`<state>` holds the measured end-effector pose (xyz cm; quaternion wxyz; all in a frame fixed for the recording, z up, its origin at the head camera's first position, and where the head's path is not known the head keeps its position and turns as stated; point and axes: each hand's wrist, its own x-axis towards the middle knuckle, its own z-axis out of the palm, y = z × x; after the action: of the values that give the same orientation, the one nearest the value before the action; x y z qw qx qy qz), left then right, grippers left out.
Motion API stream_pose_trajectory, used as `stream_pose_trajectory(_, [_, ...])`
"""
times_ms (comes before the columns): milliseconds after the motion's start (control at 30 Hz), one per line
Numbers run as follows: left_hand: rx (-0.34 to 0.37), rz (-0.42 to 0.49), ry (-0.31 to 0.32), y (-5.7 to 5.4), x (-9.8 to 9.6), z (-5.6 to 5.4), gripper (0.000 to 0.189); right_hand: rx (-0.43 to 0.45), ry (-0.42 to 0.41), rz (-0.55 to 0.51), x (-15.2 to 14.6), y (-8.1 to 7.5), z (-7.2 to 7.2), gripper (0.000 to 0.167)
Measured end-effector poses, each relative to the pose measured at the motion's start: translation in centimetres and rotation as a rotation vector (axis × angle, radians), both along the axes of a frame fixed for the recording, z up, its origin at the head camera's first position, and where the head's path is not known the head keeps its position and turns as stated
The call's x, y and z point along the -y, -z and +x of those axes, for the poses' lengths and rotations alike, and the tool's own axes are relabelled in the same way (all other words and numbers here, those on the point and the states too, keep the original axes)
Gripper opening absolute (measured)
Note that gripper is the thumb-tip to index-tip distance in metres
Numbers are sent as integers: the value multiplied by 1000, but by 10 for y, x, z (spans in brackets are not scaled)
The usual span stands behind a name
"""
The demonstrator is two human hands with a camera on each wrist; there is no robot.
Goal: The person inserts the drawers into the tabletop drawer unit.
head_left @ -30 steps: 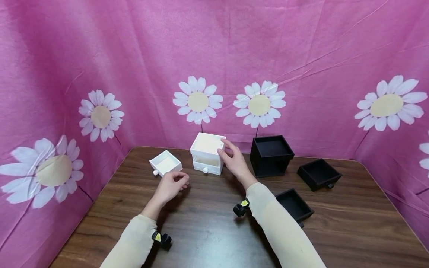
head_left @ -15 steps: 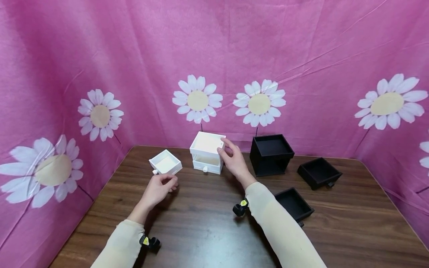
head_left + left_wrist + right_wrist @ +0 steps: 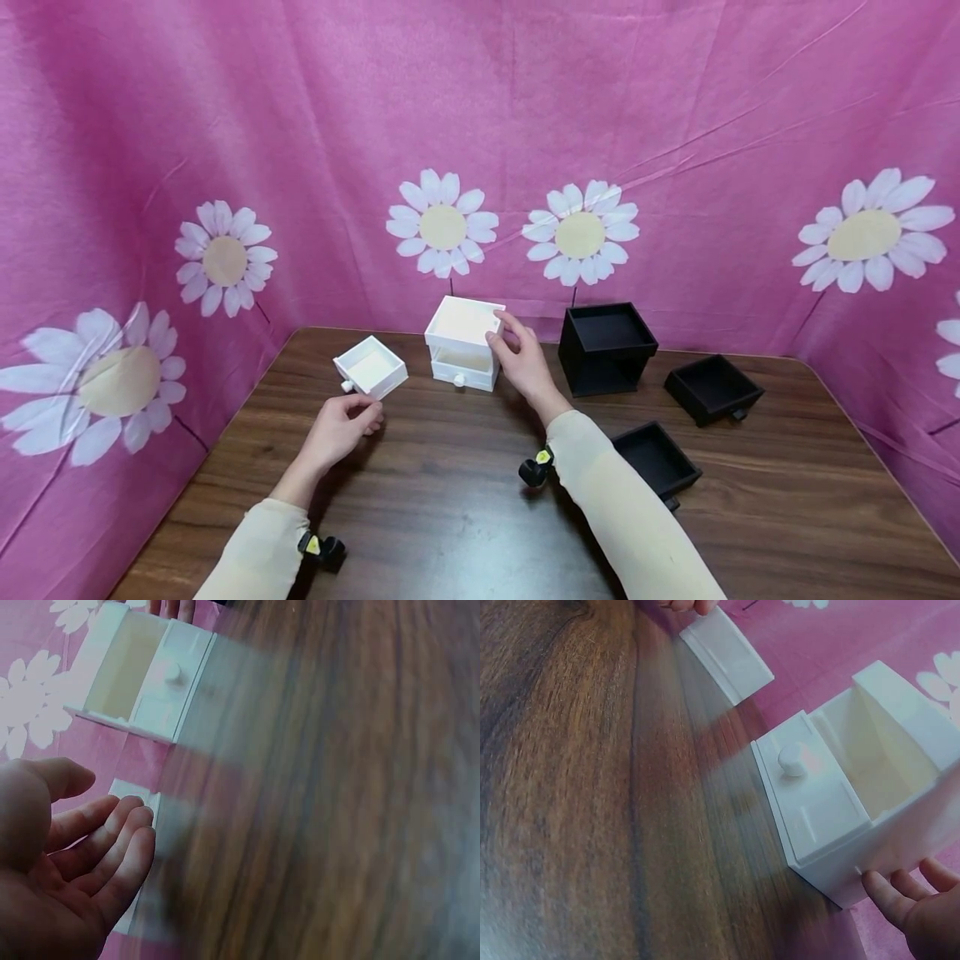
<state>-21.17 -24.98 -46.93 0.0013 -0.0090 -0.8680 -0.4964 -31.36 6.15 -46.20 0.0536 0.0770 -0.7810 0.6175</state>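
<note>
A small white cabinet [image 3: 463, 323] stands upright near the table's back edge. Its lower drawer [image 3: 448, 375], with a round knob, is in place, and the upper slot is a bare opening. My right hand [image 3: 527, 367] rests against the cabinet's right side; in the right wrist view its fingertips [image 3: 877, 889] touch that wall. To the left lies a loose white drawer [image 3: 372, 368], its knob facing front left. Just in front of it is my left hand [image 3: 339, 431], holding nothing, with fingers loosely bent in the left wrist view. Whether it touches the drawer I cannot tell.
A black cabinet [image 3: 606, 342] with an open front stands right of the white one. Two black drawers lie apart from it: one drawer [image 3: 716, 389] farther right, another drawer [image 3: 660, 458] partly behind my right sleeve. A pink flowered cloth [image 3: 480, 100] hangs behind the table.
My left hand has drawn back to the left and toward me, away from the loose white drawer's right side. The right hand, the cabinets and the drawers have stayed put.
</note>
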Motion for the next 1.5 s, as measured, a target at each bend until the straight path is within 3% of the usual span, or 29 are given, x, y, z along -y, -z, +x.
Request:
stream_pose_trajectory(333, [-7, -69, -68, 0, 15, -1, 26, -20, 20, -13, 2, 1, 0, 50])
stream_pose_trajectory(833, [-18, -160, -219, 2, 31, -8, 28, -22, 26, 11, 1, 2, -1, 50])
stream_pose_trajectory(1067, [-54, -230, -280, 4, 36, -8, 26, -25, 21, 21, 2, 3, -1, 51])
stream_pose_trajectory(1300, [-9, -146, -300, 3, 37, -14, 32, -35, 31, 21, 2, 4, -1, 51])
stream_pose_trajectory(1500, [18, -160, -297, 2, 36, -21, 40, -34, 30, 43, 3, 3, 1, 52])
